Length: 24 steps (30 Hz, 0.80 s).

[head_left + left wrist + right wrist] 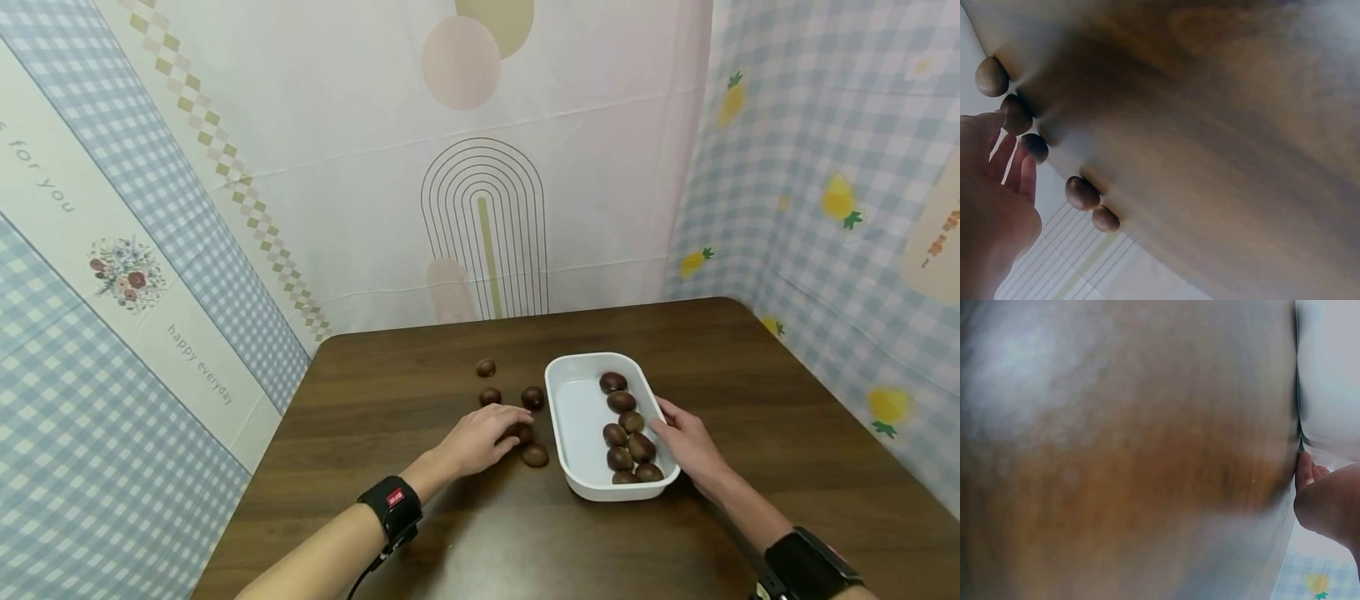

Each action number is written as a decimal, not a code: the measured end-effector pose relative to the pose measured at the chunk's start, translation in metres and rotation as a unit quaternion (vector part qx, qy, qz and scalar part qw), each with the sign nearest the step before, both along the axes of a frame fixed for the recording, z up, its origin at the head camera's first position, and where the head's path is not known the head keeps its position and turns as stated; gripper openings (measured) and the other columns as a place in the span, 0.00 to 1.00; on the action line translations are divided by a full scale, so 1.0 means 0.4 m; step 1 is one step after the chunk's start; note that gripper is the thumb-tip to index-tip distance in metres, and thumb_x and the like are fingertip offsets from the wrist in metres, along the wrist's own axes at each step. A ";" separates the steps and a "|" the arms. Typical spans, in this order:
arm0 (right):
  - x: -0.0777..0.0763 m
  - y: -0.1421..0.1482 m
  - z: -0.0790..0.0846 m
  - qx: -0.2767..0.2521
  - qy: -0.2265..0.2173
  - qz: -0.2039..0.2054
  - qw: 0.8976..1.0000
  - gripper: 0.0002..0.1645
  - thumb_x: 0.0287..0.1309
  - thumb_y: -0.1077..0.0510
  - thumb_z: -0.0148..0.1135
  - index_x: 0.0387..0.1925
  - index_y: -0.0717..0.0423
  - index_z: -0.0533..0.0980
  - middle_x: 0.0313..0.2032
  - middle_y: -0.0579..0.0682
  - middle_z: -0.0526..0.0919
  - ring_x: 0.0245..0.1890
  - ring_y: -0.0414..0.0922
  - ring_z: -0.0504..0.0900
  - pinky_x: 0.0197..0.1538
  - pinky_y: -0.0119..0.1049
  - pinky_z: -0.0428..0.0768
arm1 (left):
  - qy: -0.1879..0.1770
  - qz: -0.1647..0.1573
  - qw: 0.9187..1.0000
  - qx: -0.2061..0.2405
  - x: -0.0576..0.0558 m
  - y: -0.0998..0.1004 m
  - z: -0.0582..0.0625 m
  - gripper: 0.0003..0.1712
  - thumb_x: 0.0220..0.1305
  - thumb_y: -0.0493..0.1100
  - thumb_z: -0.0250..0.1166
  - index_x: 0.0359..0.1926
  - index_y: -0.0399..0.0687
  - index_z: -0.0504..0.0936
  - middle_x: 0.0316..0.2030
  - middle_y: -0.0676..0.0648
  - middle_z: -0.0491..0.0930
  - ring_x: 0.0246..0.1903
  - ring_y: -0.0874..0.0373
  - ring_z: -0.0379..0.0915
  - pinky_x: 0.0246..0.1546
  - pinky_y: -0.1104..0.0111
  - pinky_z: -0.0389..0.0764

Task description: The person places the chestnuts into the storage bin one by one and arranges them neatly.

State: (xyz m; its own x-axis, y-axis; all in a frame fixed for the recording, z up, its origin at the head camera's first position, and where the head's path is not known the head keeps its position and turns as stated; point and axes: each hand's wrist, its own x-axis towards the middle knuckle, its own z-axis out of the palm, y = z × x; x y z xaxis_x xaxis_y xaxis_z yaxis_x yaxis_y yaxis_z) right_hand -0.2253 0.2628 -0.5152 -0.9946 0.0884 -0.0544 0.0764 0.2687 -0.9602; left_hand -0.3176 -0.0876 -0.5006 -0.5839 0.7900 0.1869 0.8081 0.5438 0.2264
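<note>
My left hand (476,437) reaches over a small group of brown chestnuts on the table. Its thumb and curved fingers close around one chestnut (1016,114), partly hidden by the hand in the head view. Another chestnut (1035,148) sits right by the fingertips, and one more (535,455) lies just nearer the body. My right hand (690,446) grips the right side of a white rectangular dish (585,417), thumb at the rim and fingers along the outer wall. Several chestnuts (641,447) lie along the right half of the dish.
Beyond the left hand lie three loose chestnuts, the farthest one (486,367) toward the back edge. The dark wooden table (375,375) meets a patterned cloth (360,208) behind and at both sides. A cable (367,575) hangs from the left wrist strap.
</note>
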 end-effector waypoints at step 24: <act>-0.006 0.002 -0.006 0.000 -0.008 -0.001 1.000 0.33 0.84 0.60 0.45 0.82 0.65 0.54 0.73 0.73 0.67 0.65 0.58 0.77 0.50 0.32 0.83 | -0.025 0.009 0.999 0.042 -0.002 -0.004 -0.041 0.20 0.76 0.42 0.68 0.65 0.53 0.81 0.61 0.53 0.83 0.63 0.59 0.78 0.62 0.60 0.80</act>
